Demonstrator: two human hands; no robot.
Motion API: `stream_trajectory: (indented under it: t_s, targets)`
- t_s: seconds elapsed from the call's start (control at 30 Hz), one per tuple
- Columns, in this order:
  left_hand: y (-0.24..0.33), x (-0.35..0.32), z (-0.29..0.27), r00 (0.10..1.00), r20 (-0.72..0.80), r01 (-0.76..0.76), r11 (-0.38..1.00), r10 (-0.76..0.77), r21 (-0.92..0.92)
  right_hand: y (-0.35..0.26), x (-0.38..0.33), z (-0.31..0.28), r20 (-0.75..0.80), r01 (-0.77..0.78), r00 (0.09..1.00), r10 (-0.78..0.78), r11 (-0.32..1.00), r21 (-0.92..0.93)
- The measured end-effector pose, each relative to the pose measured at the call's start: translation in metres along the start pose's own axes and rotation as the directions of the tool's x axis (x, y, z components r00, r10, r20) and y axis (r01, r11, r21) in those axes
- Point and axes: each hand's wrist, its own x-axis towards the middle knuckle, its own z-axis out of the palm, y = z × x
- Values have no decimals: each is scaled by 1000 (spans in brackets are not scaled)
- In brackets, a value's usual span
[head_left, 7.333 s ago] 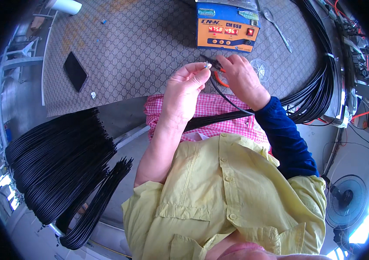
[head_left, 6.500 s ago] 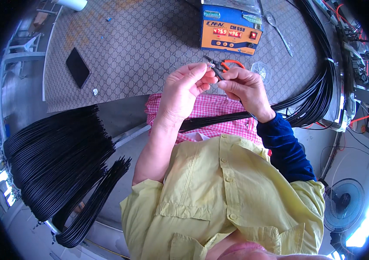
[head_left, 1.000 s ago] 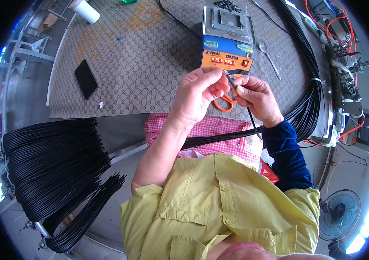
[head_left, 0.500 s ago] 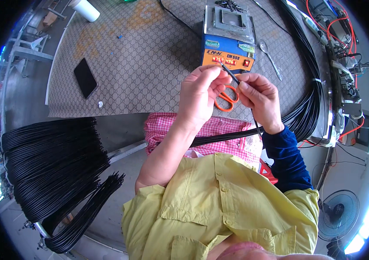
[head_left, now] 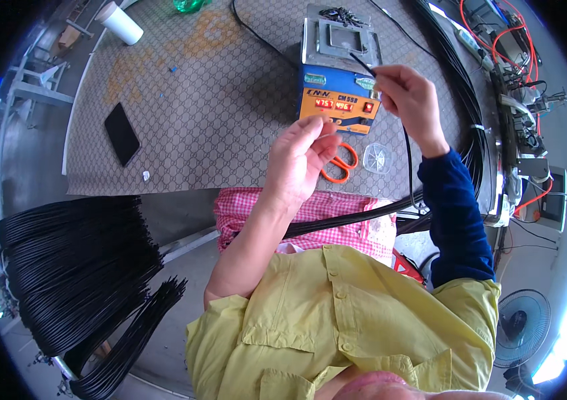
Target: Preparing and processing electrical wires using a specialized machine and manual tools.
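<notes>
The right hand point(head_left: 413, 100) grasped a slim black cable point(head_left: 362, 64), its tip over a boxy blue-and-orange device point(head_left: 340, 81) on the patterned grey-brown counter point(head_left: 197, 127); the left hand point(head_left: 297, 157), fingers loosely curled, had its grip released.

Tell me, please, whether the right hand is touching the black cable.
Touching. The head view shows the right hand pinching the black cable, whose end sticks out beyond the grip.

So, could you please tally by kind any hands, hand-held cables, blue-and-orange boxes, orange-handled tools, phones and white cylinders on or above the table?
Hands: 2, left hand and right hand
Hand-held black cable: 1
Blue-and-orange box: 1
Orange-handled tool: 1
Black phone: 1
White cylinder: 1
Total: 7
</notes>
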Motion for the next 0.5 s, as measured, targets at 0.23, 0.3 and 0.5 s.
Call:
stream_trajectory:
  t_s: [0.23, 0.3, 0.5]
  targets:
    - [-8, 0, -17, 998, -58, 32, 999, -31, 21, 25, 52, -11, -37, 88, 993, -112, 915, -394]
    - [-9, 0, -20, 997, -67, 36, 999, -34, 29, 29, 60, -12, -29, 101, 991, -129, 881, -462]
    - [-12, 0, -28, 996, -80, 33, 999, -33, 2, 28, 68, -12, -3, 77, 996, -93, 832, -550]
